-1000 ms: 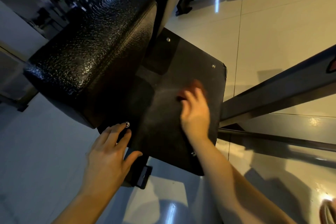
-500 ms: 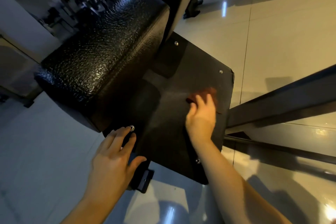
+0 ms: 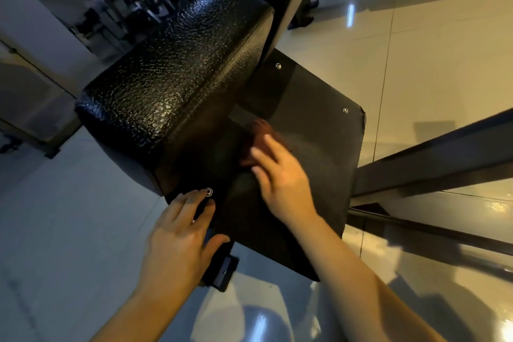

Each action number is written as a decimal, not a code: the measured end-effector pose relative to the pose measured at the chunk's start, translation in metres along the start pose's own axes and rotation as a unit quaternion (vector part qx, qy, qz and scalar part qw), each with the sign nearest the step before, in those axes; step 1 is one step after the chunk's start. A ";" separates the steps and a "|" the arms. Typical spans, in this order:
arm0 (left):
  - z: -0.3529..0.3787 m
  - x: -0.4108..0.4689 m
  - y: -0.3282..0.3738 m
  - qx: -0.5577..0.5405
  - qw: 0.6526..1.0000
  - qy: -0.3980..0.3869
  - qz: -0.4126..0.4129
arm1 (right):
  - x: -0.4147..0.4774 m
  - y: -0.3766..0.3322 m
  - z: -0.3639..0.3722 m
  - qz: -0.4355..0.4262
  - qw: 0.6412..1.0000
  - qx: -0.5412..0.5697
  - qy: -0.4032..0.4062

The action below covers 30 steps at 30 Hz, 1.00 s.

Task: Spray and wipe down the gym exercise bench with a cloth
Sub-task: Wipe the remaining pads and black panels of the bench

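Loosely pinned under right hand, fingers flat and spread: cloth, liable to bunch or slip across bench panel; left hand braced, fingers straight

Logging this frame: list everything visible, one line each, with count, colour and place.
bench pad: one, black, textured, upper left, over the panel
flat panel: one, black, centre
fasteners: three visible, silver, near the panel's corners
cloth: one, reddish-brown, on the panel under the right fingers
frame beams: two, dark, right side
bracket: one, black, below the panel's near-left corner
tiled floor: pale, glossy, all round
left hand: fingers resting on the panel's near-left corner
right hand: blurred, pressing the cloth
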<state>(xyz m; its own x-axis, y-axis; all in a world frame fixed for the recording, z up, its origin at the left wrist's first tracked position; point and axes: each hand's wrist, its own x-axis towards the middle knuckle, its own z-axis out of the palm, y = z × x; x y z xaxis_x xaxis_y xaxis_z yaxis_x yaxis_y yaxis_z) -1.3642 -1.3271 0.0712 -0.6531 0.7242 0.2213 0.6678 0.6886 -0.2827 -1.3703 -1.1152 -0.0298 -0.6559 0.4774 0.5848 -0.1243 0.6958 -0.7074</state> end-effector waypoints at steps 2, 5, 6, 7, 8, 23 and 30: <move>0.000 -0.001 0.001 0.003 1.000 0.005 0.000 | -0.002 0.033 -0.011 0.154 0.987 -0.004 0.037; 0.000 -0.003 0.001 0.001 1.000 -0.001 -0.006 | -0.023 0.061 -0.036 0.387 0.921 -0.017 0.053; 0.000 -0.003 0.001 0.000 1.000 -0.004 -0.010 | -0.034 0.055 -0.038 0.394 0.917 -0.025 0.050; 0.000 -0.003 0.001 0.001 1.000 -0.005 -0.012 | -0.046 0.041 -0.037 0.368 0.928 -0.033 0.049; 0.001 -0.003 0.002 0.001 1.000 -0.003 -0.010 | -0.059 0.023 -0.034 0.325 0.944 -0.030 0.050; 0.003 0.001 0.000 -0.004 1.000 0.017 -0.001 | -0.026 -0.011 -0.017 0.029 0.997 0.038 -0.060; 0.002 -0.003 0.002 -0.006 1.000 0.007 -0.005 | 0.021 0.000 -0.018 0.202 0.978 0.058 0.003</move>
<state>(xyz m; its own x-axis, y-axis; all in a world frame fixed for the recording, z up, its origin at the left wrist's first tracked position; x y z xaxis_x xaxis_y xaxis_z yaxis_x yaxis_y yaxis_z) -1.3617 -1.3282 0.0679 -0.6540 0.7183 0.2373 0.6661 0.6955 -0.2693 -1.3712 -1.0960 -0.0100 -0.6642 0.7046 0.2499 0.0605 0.3839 -0.9214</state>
